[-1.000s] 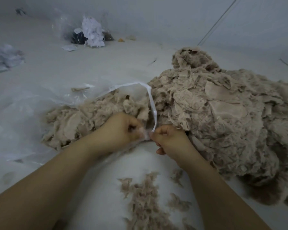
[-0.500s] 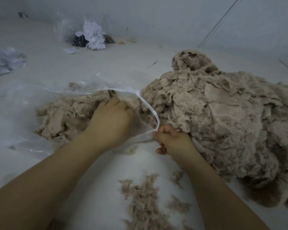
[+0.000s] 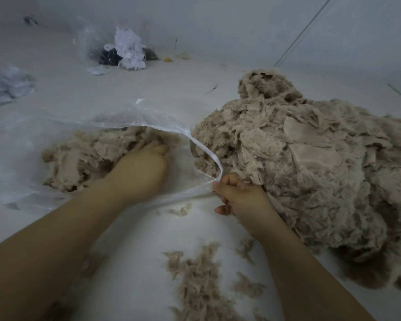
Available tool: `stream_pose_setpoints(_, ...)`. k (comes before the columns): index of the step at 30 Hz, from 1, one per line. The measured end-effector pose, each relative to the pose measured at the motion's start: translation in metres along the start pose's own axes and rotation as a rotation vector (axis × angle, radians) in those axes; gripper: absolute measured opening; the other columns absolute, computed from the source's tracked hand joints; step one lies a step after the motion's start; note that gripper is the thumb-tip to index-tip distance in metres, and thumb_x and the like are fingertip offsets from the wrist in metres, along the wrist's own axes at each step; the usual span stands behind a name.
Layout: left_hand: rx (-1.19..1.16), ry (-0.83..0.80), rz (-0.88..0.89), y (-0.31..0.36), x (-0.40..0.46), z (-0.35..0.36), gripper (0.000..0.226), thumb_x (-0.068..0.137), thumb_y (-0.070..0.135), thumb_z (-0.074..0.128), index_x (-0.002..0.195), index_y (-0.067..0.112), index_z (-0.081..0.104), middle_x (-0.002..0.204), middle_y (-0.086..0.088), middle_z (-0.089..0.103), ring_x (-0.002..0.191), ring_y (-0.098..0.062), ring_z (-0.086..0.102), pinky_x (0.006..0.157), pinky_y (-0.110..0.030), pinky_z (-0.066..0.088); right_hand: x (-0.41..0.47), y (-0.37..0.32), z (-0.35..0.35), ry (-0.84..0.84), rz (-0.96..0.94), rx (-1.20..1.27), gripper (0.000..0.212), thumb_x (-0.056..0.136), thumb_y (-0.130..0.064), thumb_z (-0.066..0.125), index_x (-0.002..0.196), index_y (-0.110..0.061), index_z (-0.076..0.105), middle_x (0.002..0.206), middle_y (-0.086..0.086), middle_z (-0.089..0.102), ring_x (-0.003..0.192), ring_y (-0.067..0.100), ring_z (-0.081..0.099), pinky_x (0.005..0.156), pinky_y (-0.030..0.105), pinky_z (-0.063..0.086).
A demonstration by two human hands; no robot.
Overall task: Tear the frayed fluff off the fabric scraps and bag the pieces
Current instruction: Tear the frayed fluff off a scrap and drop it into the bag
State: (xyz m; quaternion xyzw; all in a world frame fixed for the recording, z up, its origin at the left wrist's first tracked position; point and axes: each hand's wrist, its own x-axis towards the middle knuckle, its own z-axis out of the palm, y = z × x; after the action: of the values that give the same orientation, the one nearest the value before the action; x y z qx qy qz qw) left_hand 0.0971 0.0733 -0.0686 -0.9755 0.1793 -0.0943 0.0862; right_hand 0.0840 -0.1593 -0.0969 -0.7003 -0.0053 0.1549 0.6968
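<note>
Bagging is partly done: a modest heap of scraps (image 3: pixel 83 158) lies inside the clear bag (image 3: pixel 44 140), where the left hand (image 3: pixel 141 172) reaches in, its fingers buried so its grip cannot be told. The right hand (image 3: pixel 239 195) pinches the bag's rim (image 3: pixel 208 156), holding the mouth open. The far larger unbagged pile (image 3: pixel 299 172) beside it and loose fluff (image 3: pixel 195 281) remain, so I judge most work is left

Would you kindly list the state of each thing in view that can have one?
Clear plastic bag: lying flat, mouth held open, partly filled with beige scraps.
Left hand: inside the bag's mouth, on the scraps.
Right hand: pinches the bag's rim.
Big beige pile of fabric scraps: loose, unbagged.
Torn beige fluff: scattered on the white surface.
</note>
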Motion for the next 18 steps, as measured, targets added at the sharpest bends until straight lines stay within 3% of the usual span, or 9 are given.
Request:
stream_pose_setpoints(2,-0.174,0.158,0.109,0.030,-0.012,-0.013,0.017,0.092,0.029,0.056,0.095,0.017,0.069,0.100,-0.002,0.064,0.100,-0.024,0.059,0.079,-0.034,0.045,-0.001,-0.001,0.000,-0.013,-0.007,-0.009,0.046,0.092,-0.019,0.066,0.048,-0.027,0.057,0.049,-0.010,0.044,0.047,-0.001,0.044,0.053,0.020,0.052)
stream_pose_setpoints(3,-0.242,0.148,0.145,0.042,-0.018,-0.016,0.021,0.092,0.035,0.058,0.093,0.018,0.069,0.095,0.000,0.063,0.095,-0.023,0.058,0.075,-0.034,0.046,-0.001,-0.001,0.000,-0.016,-0.010,-0.010,0.045,0.092,-0.020,0.066,0.049,-0.028,0.059,0.048,-0.010,0.045,0.047,-0.002,0.045,0.053,0.020,0.052)
stream_pose_setpoints(5,-0.184,0.061,0.131,0.055,-0.019,-0.013,0.028,0.090,0.041,0.058,0.103,0.019,0.069,0.103,0.002,0.062,0.102,-0.022,0.054,0.080,-0.036,0.045,-0.001,0.000,0.000,-0.016,-0.015,-0.006,0.043,0.093,-0.021,0.066,0.051,-0.029,0.062,0.049,-0.010,0.046,0.047,-0.002,0.046,0.053,0.021,0.053)
stream_pose_setpoints(8,0.068,-0.022,-0.117,0.041,-0.009,-0.003,0.031,0.083,0.036,0.064,0.108,0.019,0.071,0.115,-0.002,0.061,0.112,-0.027,0.050,0.088,-0.038,0.039,-0.001,0.001,0.000,-0.018,-0.009,0.028,0.039,0.093,-0.024,0.066,0.055,-0.029,0.065,0.050,-0.010,0.045,0.047,-0.001,0.045,0.056,0.021,0.054)
stream_pose_setpoints(12,-0.026,0.075,-0.443,0.014,0.005,0.001,0.015,0.083,0.009,0.066,0.095,0.003,0.072,0.100,-0.019,0.063,0.098,-0.039,0.058,0.073,-0.044,0.048,-0.003,0.000,-0.001,-0.033,-0.008,0.046,0.035,0.095,-0.024,0.063,0.061,-0.026,0.071,0.051,-0.010,0.046,0.048,-0.001,0.045,0.057,0.021,0.054)
stream_pose_setpoints(15,-0.039,0.106,-0.510,0.006,0.011,0.003,0.009,0.085,0.010,0.065,0.084,0.006,0.073,0.080,-0.013,0.067,0.076,-0.035,0.066,0.055,-0.033,0.042,-0.005,-0.002,-0.001,-0.040,0.002,0.050,0.035,0.095,-0.021,0.063,0.062,-0.024,0.072,0.053,-0.009,0.046,0.048,0.000,0.046,0.057,0.022,0.054)
stream_pose_setpoints(18,-0.082,0.227,-0.480,0.006,0.014,0.002,0.012,0.080,0.000,0.064,0.092,0.000,0.065,0.076,-0.019,0.064,0.066,-0.039,0.064,0.049,-0.031,0.033,-0.007,-0.004,-0.002,-0.051,0.015,0.047,0.034,0.096,-0.019,0.062,0.063,-0.023,0.072,0.056,-0.006,0.046,0.050,0.002,0.046,0.058,0.022,0.054)
